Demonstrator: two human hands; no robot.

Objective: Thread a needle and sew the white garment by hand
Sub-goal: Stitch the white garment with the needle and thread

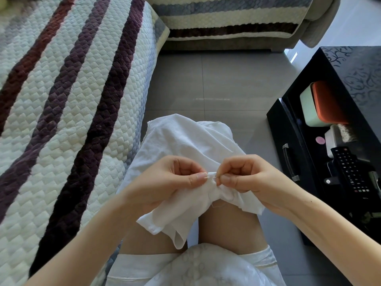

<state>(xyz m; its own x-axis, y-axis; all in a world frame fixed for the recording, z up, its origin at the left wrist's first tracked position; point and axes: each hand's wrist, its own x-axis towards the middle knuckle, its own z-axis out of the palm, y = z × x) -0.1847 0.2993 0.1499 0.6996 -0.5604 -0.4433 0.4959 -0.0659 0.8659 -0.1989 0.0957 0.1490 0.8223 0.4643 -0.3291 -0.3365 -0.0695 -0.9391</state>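
The white garment [185, 141] is draped over my knees and hangs down between them. My left hand [171, 182] pinches a bunched fold of the garment between thumb and fingers. A thin silver needle [212, 177] lies level through that fold. My right hand [247, 178] pinches the needle's right end, thumb against forefinger. A fine thread [214, 205] loops faintly below the fold, hard to trace.
A quilted, striped sofa cover [68, 104] runs along my left. A second sofa [226, 21] stands ahead across grey floor tiles [216, 83]. At my right, a black low table [329, 131] has an open drawer with a remote control [350, 170], an orange-lidded box [321, 104] and small items.
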